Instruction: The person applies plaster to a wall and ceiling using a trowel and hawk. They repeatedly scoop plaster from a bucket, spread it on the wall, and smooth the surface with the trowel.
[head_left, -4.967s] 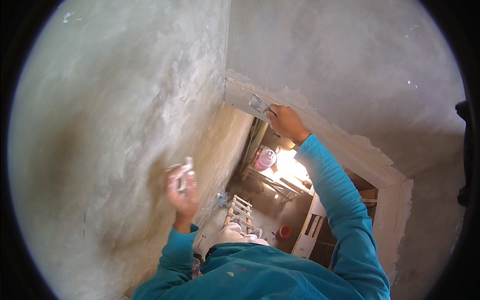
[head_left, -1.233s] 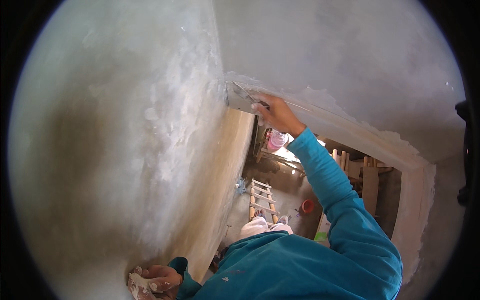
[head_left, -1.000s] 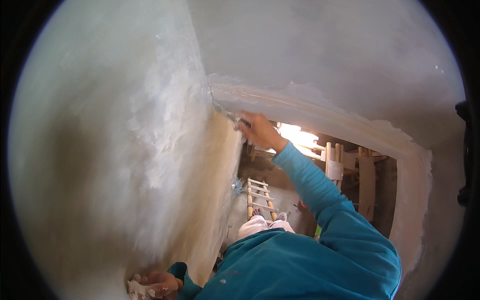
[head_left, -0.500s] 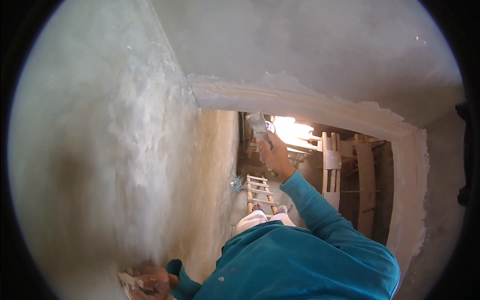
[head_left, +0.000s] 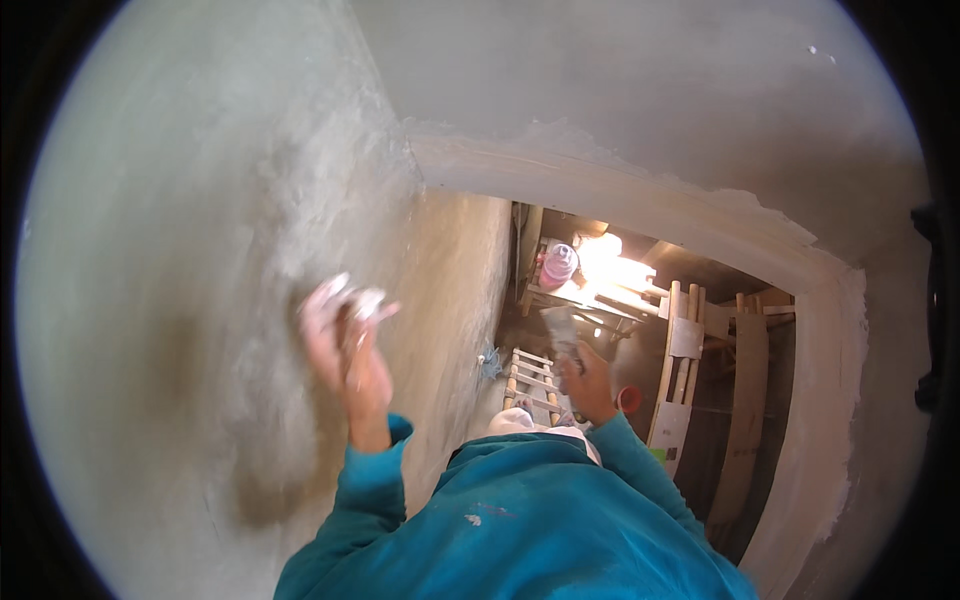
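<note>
My right hand [head_left: 588, 385] grips a putty knife [head_left: 563, 335] in front of my body, its wide blade pointing up and coated in grey-white filler. On the left, my left hand [head_left: 350, 345] is raised close to the plastered wall [head_left: 230, 380]. Its fingers are curled and smeared with white filler. Motion blurs them, and what they hold cannot be made out. A pale patchy streak of filler runs down the wall beside this hand. I cannot tell whether the hand touches the wall.
Below my feet stands a wooden ladder [head_left: 533, 372]. An opening with a rough filler-edged border [head_left: 620, 200] lies ahead. Through it show a pinkish bucket [head_left: 558, 262] on a wooden stand, a red container [head_left: 629, 399], bamboo poles [head_left: 668, 345] and a long plank [head_left: 740, 415].
My left hand has risen from the lower left to mid-height along the wall. My right hand has come lower and slightly right, still with the putty knife. The view has shifted somewhat.
</note>
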